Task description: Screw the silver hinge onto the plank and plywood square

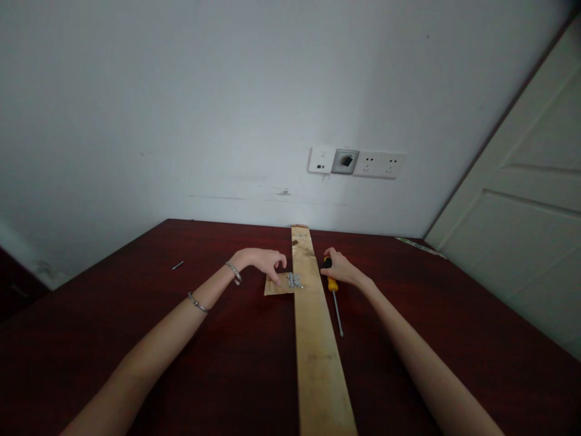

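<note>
A long pale wooden board runs from the wall towards me. Against its left side lies a short flat wooden piece. A silver metal hinge spans the joint between the two, with what looks like a small screw at its right edge. My left hand hovers over the short piece, its thumb and fingers apart, the thumb tip close to or touching the wood. Just right of the board, my right hand has its fingers around the black and yellow handle of a screwdriver, whose shaft points towards me.
A small thin metal piece, perhaps a screw or bit, lies on the dark red table at the left. White wall sockets sit above the far edge. A pale strip rests at the back right, near a white door.
</note>
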### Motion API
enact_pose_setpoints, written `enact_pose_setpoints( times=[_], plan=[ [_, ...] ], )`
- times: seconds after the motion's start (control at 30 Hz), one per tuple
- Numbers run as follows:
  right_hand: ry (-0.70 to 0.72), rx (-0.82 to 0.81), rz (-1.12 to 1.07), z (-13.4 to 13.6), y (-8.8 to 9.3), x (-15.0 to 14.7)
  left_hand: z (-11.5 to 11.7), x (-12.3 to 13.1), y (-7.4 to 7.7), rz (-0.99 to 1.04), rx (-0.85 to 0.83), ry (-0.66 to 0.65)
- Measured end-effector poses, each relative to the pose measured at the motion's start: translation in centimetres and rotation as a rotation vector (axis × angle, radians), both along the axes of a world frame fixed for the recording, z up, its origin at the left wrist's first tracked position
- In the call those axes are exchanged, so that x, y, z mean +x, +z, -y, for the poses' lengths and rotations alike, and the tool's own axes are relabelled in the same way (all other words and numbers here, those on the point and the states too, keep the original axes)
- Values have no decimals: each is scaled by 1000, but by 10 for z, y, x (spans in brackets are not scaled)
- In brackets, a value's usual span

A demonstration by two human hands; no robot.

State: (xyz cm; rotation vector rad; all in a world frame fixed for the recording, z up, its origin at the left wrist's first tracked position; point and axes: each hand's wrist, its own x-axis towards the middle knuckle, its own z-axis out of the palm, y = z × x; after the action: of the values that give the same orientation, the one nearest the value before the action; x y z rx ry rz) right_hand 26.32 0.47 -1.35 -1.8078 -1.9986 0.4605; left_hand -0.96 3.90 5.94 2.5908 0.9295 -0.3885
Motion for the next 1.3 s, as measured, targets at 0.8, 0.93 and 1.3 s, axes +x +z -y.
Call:
enact_pose_setpoints(
  times=[0.8,0.93,1.3],
  plan=[
    [368,234,-5,33,58,-38,7,17,-26,20,-6,-4],
    [462,164,-26,38,52,-60,11,21,-25,3,17,8],
    [476,98,-30,32,32,-64,16,22,-20,-31,28,24]
  ],
)
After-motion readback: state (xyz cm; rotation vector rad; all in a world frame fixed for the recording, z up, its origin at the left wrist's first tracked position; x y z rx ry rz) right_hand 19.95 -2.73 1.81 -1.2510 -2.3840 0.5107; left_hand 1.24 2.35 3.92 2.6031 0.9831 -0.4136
